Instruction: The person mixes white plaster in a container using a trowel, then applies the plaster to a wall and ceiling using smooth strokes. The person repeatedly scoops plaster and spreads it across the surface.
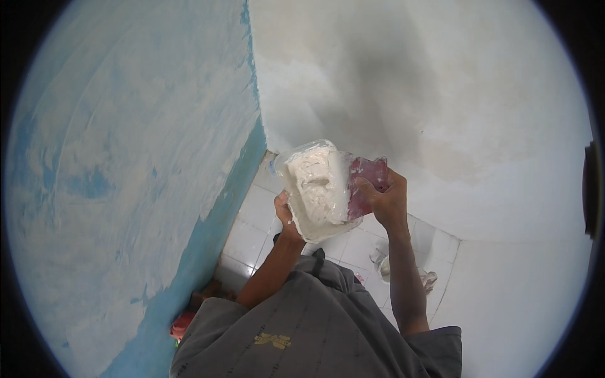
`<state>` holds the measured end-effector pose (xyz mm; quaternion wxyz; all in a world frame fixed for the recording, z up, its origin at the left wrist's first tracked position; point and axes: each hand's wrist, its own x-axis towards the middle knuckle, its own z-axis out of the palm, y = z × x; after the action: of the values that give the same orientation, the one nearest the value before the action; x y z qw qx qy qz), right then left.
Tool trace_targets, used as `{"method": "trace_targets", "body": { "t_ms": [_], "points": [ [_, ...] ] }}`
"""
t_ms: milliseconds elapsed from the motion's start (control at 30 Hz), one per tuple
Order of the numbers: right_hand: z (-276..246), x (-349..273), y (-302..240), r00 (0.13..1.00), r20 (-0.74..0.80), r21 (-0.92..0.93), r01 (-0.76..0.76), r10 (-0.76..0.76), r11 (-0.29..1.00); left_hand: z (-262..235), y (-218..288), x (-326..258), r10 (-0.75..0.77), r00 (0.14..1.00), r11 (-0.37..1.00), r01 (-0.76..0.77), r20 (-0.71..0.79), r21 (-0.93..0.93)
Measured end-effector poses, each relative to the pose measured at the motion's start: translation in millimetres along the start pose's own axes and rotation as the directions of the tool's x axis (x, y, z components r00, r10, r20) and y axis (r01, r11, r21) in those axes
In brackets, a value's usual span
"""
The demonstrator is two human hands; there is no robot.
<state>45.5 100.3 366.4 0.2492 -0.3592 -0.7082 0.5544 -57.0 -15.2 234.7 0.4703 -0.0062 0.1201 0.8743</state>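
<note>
A clear plastic tub [315, 189] filled with thick white putty is tilted in front of me. My left hand [285, 217] grips its lower left edge from beneath. My right hand [386, 200] holds a reddish, putty-smeared scraper [367, 183] whose flat blade lies against the tub's right side. Both forearms rise from the lower edge over my grey shirt.
A blue, patchily skimmed wall [126, 176] fills the left; a white wall [428, 94] meets it in a corner ahead. Below lies a white tiled floor [252, 233] with a small pale container [386, 268] and a red object [183, 324] near the wall foot.
</note>
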Motion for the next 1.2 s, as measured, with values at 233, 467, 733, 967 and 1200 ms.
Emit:
{"method": "trace_targets", "body": {
  "t_ms": [233, 467, 733, 967, 1200],
  "points": [
    [-5, 1, 10, 0.977, -0.174, -0.064, 0.112, -0.121, 0.992, 4, -8, 2, 0.095, 0.972, 0.986, -0.063, 0.213, -0.155],
    [-3, 8, 16, 0.918, -0.295, -0.066, 0.256, -0.264, 0.964, 12, -7, -1, 0.148, 0.965, 0.987, -0.13, 0.216, -0.094],
    [-29, 22, -20, 0.923, -0.286, 0.031, 0.276, -0.256, 0.961, 16, -1, -5, 0.09, 0.971, 0.979, -0.046, 0.22, -0.197],
    [-43, 15, -10, 0.403, 0.358, -0.097, 0.913, -0.842, 0.395, 28, 15, -15, 0.059, 0.995, 0.997, -0.056, 0.074, -0.043],
    [-50, 3, 24, 0.346, 0.472, -0.266, 0.933, -0.811, 0.243, 44, 17, -19, 0.042, 0.989, 0.996, -0.03, 0.145, -0.08]
  ]
}}
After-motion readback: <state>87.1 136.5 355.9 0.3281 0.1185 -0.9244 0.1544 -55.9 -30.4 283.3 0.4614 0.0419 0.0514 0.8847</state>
